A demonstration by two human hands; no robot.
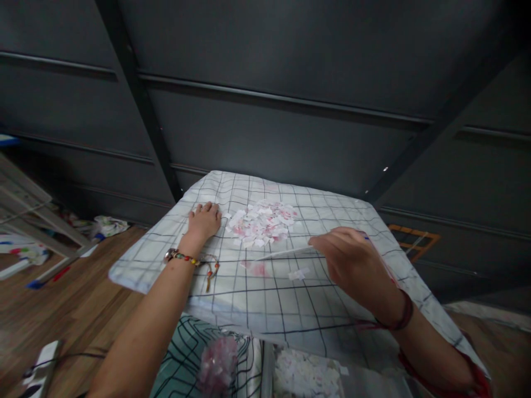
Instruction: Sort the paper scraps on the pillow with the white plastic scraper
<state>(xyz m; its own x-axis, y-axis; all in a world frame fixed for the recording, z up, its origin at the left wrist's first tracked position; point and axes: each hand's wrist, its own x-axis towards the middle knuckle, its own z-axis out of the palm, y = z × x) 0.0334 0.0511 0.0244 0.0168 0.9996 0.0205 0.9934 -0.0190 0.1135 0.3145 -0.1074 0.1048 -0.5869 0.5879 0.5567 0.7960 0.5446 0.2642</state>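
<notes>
My left hand (204,222) lies palm down on a white checked cloth (332,210), fingers stretched out, just left of a pile of small white and pink paper pieces (265,221). My right hand (346,255) is closed around a thin white stick (288,252), whose far end points left, over the cloth in front of the pile. Near that tip lies a flat, pinkish, see-through piece (258,269). A couple of loose white scraps (298,274) rest below the stick. Whether the stick's tip touches anything is unclear.
A dark panelled wall (265,132) stands behind the cloth-covered surface. At the near edge are a clear container (269,367) of white pieces and a pink plastic bag (218,365). On the wooden floor at left lies a power strip (43,367) with a cable.
</notes>
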